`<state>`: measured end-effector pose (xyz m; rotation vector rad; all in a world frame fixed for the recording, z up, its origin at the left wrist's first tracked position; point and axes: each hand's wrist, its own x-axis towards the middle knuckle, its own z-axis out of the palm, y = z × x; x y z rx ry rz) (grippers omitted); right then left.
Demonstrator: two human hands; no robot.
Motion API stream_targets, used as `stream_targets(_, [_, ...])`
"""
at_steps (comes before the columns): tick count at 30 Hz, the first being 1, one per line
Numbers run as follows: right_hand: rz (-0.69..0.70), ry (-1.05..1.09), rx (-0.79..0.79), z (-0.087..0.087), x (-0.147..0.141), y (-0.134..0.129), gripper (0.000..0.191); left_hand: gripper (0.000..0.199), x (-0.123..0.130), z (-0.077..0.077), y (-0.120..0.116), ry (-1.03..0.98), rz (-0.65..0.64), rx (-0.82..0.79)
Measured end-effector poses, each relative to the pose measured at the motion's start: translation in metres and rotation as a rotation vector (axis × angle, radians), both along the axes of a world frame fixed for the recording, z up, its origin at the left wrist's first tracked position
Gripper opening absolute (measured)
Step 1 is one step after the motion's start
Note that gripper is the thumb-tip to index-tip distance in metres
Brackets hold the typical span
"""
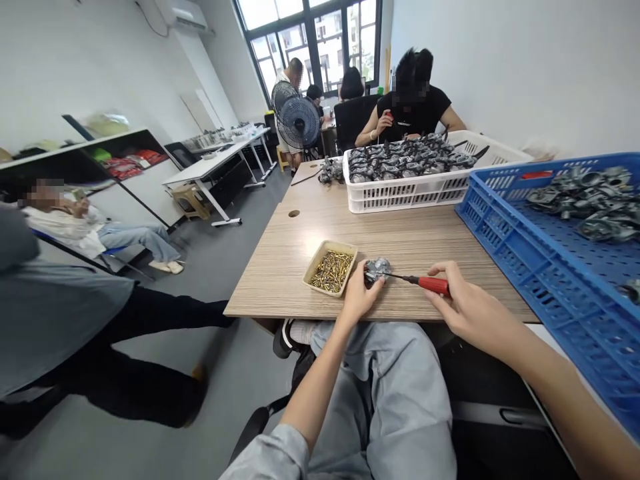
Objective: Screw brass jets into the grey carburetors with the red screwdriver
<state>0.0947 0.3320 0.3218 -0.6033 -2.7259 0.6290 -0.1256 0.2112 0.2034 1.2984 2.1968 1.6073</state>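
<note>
The person's left hand [361,297] curls its fingers and thumb around a small grey metal assembly [377,269], holding it against the near edge of a wood-grain table [400,233]. The right hand [473,313] pinches a red-handled screwdriver [433,285] between thumb and fingers, its thin shaft reaching to the assembly. Whether a screw sits at the tip is too small to tell.

Just left of the assembly on the table, a shallow beige tray [311,261] holds a loose heap of brass screws [330,272]. To the table's right, a blue perforated crate [480,207] carries more metal assemblies. Toward the table's far end stands a white slotted basket [400,197], packed with dark-and-silver parts. Beyond the table, a co-worker's hand [384,121] holds something small and red.

The shaft could slip off a poorly seated screw and jab the left fingers, which sit close by. Working this near the edge, a dropped screw or the assembly could fall to the lap or floor, and a bumped tray could scatter the screws.
</note>
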Motion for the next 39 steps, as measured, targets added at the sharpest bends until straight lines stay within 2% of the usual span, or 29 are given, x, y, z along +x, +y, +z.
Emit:
stream_targets(6, [0.017,-0.023,-0.035,0.004,0.001,-0.003,0.016,0.051,0.002,0.003,-0.002,0.016,0.008,0.000])
stream_targets(11, [-0.022,-0.020,-0.025,0.008,0.000,-0.005,0.019,0.057,0.001,0.003,-0.002,0.018,0.027,-0.027])
stream_targets(22, [-0.220,-0.184,0.277,0.020,-0.006,-0.017,0.029,0.049,0.000,0.008,-0.001,0.002,0.005,-0.032])
stream_targets(29, [-0.291,-0.216,0.317,0.018,-0.008,-0.017,0.039,0.048,0.000,0.007,0.000,0.003,0.005,-0.033])
stream_targets(33, [-0.252,-0.205,0.263,0.017,-0.007,-0.014,0.036,0.049,-0.001,0.006,0.000,-0.003,0.005,-0.027])
stream_targets(39, [-0.055,-0.075,0.054,0.019,0.001,-0.011,0.017,0.049,-0.001,0.006,0.000,-0.005,0.007,-0.013])
